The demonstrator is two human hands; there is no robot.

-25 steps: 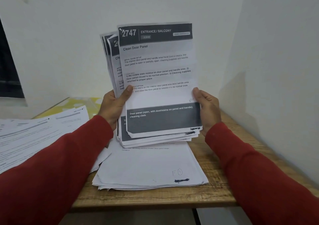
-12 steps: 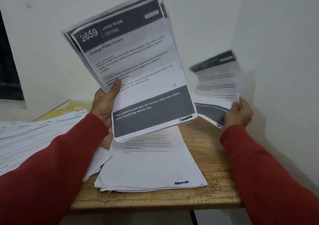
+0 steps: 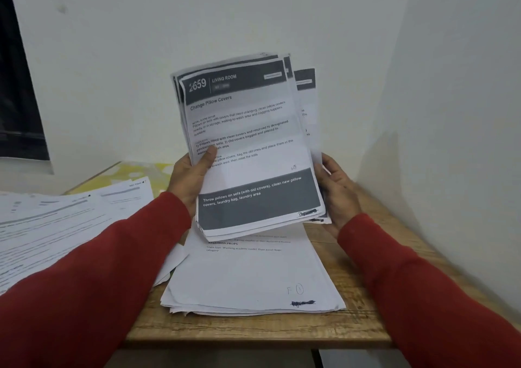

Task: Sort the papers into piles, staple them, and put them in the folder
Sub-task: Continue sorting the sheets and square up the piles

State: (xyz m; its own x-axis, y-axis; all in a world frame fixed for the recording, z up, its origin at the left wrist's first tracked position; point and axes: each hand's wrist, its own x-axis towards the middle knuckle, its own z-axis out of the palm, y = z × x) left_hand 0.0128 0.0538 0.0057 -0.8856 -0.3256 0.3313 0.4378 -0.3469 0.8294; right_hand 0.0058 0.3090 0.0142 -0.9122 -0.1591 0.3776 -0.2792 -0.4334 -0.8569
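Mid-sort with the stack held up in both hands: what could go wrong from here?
1. The held stack is fanned, with sheets jutting out at the right by the right hand; one could slip out.
2. The left hand pinches with only its thumb in front; a loose sheet could drop onto the pile below and mix the sorts.

Long red sleeves cover both arms to the wrists.

A single wide-angle view from the person's head looks forward and down over both forearms onto a wooden table set in a room corner. It sits close: the left hand and right hand fill the middle, walls curving at the edges.
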